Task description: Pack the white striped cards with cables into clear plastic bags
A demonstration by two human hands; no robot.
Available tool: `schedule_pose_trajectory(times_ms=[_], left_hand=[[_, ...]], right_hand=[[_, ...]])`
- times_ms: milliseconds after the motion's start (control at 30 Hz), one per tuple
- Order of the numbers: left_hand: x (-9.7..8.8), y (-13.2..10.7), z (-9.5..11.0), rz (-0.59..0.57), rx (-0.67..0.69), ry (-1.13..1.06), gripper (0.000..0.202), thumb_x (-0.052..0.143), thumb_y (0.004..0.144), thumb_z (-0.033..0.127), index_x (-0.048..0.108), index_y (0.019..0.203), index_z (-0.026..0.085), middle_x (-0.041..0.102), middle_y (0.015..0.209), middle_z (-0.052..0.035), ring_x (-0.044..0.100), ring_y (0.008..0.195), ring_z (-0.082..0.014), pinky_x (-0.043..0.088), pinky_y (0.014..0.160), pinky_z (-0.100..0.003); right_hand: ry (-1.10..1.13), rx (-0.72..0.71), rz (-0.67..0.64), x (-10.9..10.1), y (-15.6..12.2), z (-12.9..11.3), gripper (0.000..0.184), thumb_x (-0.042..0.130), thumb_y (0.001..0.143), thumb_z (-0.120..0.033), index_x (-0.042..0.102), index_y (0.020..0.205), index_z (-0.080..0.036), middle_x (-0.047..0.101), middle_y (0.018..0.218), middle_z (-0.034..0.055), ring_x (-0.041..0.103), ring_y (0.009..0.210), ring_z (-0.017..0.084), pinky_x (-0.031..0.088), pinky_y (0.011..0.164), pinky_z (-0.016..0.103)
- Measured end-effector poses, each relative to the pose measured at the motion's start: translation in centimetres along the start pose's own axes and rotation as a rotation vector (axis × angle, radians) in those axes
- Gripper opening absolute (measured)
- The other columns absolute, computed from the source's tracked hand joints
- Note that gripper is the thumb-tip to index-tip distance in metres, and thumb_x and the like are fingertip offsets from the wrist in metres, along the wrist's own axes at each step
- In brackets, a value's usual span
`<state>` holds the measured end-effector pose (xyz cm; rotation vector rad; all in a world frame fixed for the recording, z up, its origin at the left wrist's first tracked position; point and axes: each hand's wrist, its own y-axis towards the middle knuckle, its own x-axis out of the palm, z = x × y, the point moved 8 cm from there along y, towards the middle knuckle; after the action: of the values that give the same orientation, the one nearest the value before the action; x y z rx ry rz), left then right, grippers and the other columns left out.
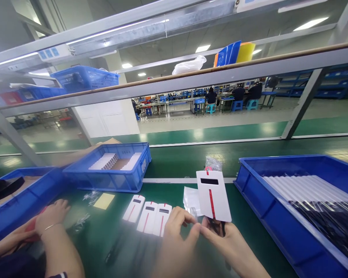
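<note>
A flat white case (213,195) with a red stripe and a black window stands upright above the green belt. My right hand (227,239) grips its lower edge from underneath. My left hand (178,227) pinches at the same lower edge, fingertips meeting the right thumb. Something small and dark pokes out below the case between my fingers; I cannot tell what it is. Three more white cases (147,216) lie side by side on the belt, just left of my left hand. Clear plastic bags (190,199) lie behind my hands.
At the right, a blue bin (251,193) holds rows of white and black pieces. A second blue bin (104,179) with white pieces sits at centre left, a yellow pad (103,201) in front of it. Another person's hands (50,218) rest at the left by a third bin (23,204).
</note>
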<state>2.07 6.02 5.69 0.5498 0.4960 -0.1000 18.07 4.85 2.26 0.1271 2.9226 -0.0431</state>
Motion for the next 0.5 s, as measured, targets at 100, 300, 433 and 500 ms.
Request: schedule_pose_trajectory(times_ms=[100, 300, 433, 500], left_hand=[[0.5, 0.2, 0.4, -0.027, -0.025, -0.023, 0.018, 0.054, 0.093, 0.03, 0.067, 0.082, 0.035, 0.067, 0.076, -0.0017, 0.062, 0.071, -0.0239, 0.051, 0.059, -0.037], [-0.2, 0.6, 0.7, -0.032, -0.026, -0.013, 0.02, 0.054, 0.094, 0.031, 0.067, 0.079, 0.035, 0.065, 0.073, -0.0016, 0.063, 0.072, -0.0243, 0.054, 0.065, -0.039], [1.1, 0.1, 1.2, -0.129, 0.03, -0.021, 0.017, 0.055, 0.094, 0.031, 0.066, 0.083, 0.036, 0.068, 0.081, -0.0015, 0.065, 0.077, -0.0249, 0.056, 0.065, -0.039], [1.8, -0.3, 1.3, -0.141, 0.063, -0.005, 0.018, 0.053, 0.094, 0.03, 0.066, 0.083, 0.036, 0.068, 0.083, -0.002, 0.066, 0.077, -0.0244, 0.056, 0.063, -0.038]], right_hand=[[0.006, 0.005, -0.002, 0.3, -0.1, 0.6, 0.043, 0.073, 0.072, -0.063, 0.066, 0.07, -0.021, 0.066, 0.073, 0.0027, 0.06, 0.073, 0.023, 0.051, 0.065, 0.028], [0.004, 0.02, 0.016, -1.1, -0.4, 1.1, 0.044, 0.064, 0.083, -0.065, 0.064, 0.079, -0.022, 0.057, 0.07, -0.0019, 0.05, 0.061, 0.017, 0.045, 0.056, 0.027], [0.004, 0.008, -0.126, -1.1, -0.4, 1.1, 0.042, 0.06, 0.09, -0.062, 0.062, 0.083, -0.022, 0.05, 0.071, -0.0037, 0.049, 0.07, 0.018, 0.042, 0.067, 0.027], [0.017, 0.018, -0.223, -0.5, -0.4, 1.2, 0.042, 0.063, 0.088, -0.063, 0.064, 0.087, -0.021, 0.055, 0.078, -0.0016, 0.052, 0.081, 0.021, 0.042, 0.073, 0.028]])
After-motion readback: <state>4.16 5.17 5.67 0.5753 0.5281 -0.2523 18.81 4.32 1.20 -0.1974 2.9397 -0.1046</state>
